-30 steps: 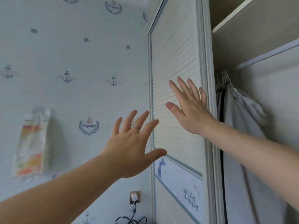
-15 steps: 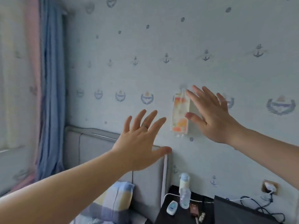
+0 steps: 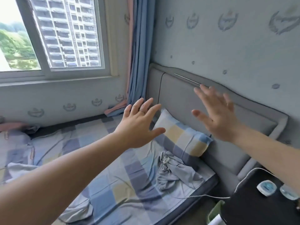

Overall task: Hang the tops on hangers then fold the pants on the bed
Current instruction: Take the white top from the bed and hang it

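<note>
Swinging away from the wardrobe and along the wall, the view had come round to the bed [image 3: 113, 184], and both hands had travelled with it. The left hand [image 3: 139, 125] and right hand [image 3: 217, 117] were raised above the mattress, fingers straight and spread wide, holding nothing. A crumpled grey garment [image 3: 177, 172] lay on the bed just below the pillow [image 3: 181, 135], apart from both hands. The person seemed to be turning to the folding step. Next, the hands would need to drop, grasp that garment, probably pants, and spread it flat.
</note>
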`<state>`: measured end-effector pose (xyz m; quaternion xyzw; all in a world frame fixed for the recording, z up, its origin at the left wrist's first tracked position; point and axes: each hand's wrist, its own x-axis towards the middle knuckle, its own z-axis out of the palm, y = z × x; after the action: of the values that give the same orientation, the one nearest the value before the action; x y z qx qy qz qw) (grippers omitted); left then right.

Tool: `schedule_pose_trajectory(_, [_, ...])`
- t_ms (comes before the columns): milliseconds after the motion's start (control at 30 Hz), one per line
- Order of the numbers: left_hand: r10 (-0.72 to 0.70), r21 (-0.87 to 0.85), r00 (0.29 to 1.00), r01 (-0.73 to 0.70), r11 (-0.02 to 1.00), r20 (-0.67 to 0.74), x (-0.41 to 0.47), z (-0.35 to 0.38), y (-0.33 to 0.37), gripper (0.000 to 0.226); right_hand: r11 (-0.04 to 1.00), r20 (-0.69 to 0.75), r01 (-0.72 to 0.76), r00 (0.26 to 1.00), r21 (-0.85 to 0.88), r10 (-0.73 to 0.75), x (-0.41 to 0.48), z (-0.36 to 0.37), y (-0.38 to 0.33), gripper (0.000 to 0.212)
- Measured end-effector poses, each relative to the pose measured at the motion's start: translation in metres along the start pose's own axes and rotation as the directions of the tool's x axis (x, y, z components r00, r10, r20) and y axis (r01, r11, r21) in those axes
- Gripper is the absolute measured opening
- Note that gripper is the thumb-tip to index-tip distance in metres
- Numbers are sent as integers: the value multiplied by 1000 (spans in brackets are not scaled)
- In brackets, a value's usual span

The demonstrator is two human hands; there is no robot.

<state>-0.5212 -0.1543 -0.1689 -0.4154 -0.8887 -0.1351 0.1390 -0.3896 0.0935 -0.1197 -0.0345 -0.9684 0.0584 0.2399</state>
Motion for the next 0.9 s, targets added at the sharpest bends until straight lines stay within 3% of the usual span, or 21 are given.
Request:
schedule_pose_trajectory(167, [-206,-76,963,221,972,172,15,91,-61,83,997,215,-23,977,74,6,33,114,29,79])
schedule_pose_trajectory(300, [-388,-117,870,438,891,305,0,162,-93,79,989,404,-25,914,145,-36,50,195,40,80])
schedule_pose_trajectory(500, [-608,-100,657,712,695,447,-70,246,-135,74,968,639,-63,761,241,-110,50,311,21,82])
schedule_pose_trajectory(633, [-729,-36,462,855,517,504,-134,293,-168,71,950,745,-117,651,291,-148,39,393,-23,73])
schedule_pose_trajectory(733, [-767,3,306,928,373,564,-188,334,-187,69,938,798,-139,573,318,-186,25,461,-68,82])
schedule_pose_trajectory(900, [-791,58,96,985,163,605,-282,416,-229,65,921,854,-132,441,367,-277,-21,596,-140,65])
